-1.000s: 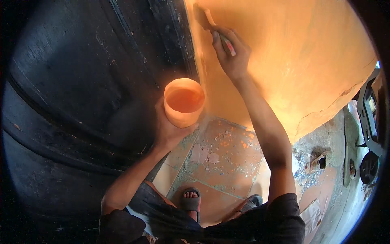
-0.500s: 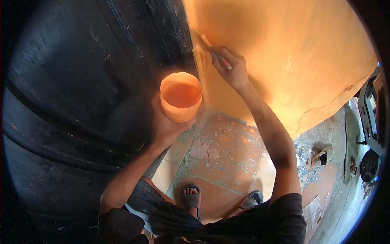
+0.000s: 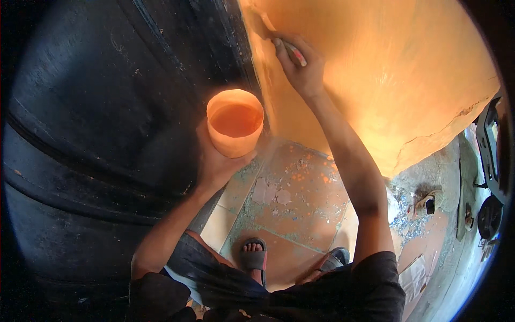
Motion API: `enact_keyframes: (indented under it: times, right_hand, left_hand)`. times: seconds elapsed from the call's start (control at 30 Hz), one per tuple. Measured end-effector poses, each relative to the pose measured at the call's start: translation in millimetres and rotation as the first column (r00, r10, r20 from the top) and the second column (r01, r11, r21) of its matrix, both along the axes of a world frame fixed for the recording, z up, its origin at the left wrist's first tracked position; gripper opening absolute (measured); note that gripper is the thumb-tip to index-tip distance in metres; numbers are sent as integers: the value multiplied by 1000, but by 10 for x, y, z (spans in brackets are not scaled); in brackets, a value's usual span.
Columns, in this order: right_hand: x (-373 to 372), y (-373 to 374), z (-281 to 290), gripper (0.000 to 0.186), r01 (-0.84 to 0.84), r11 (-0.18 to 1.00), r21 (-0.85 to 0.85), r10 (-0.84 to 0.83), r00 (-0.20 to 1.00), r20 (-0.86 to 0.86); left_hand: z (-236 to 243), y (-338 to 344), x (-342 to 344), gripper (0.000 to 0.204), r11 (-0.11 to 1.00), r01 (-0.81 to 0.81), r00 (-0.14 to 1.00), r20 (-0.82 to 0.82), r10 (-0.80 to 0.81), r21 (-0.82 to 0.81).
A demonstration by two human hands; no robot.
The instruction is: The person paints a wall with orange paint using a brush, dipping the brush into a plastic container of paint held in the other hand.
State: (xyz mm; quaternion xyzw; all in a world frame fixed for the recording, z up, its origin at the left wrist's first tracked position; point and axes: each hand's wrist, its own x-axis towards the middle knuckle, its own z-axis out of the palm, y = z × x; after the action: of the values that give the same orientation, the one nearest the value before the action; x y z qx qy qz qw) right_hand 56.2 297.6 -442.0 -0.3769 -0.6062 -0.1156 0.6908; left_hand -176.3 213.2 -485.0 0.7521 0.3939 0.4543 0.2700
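Orange-painted, smooth plaster wall (image 3: 386,80) fills the upper right, meeting a large black ribbed plastic tank (image 3: 107,118) at a vertical seam. Below, a worn tiled floor (image 3: 300,188), flecked with pale paint drips, is seen between two sandalled feet.

A small round translucent orange plastic cup (image 3: 235,122), partly filled with orange paint, is cradled from below and behind by the left hand (image 3: 217,163), fingers curled round its wall; it is held upright and close to the seam, seemingly so the paint stays level and within reach. A slim paintbrush with a pale wooden handle (image 3: 292,51) is pinched in the closed right hand (image 3: 306,72), its bristle end pressed against the wall just beside the tank's edge, where a narrow tool appears needed. Wet sheen is visible on the wall.
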Motion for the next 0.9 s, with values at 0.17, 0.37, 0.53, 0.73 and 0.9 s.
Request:
enact_keyframes:
  times: [0.17,0.37,0.53,0.73,0.9]
  right_hand:
    - [83,-94,-177,12,-46,994,-99,56,993,101]
    - [175,-226,-354,12,-57,967,-247,81,993,88]
    - [196,-141,-124,13,-42,996,-75,46,997,54]
    - [104,-121,-127,13,-33,996,-88,42,994,100]
    - [220,-180,-233,13,-66,978,-196,102,979,177]
  left_hand:
    - [-86,56,-12,94,1000,13,998,58,-14,27]
    - [92,-11,7,94,998,67,997,-26,-68,-17]
    - [77,-3,-3,91,997,56,998,-14,-55,57]
    - [19,-10,-28,90,999,42,999,25,-43,33]
    - [-53,38,-85,89,998,55,998,34,-57,40]
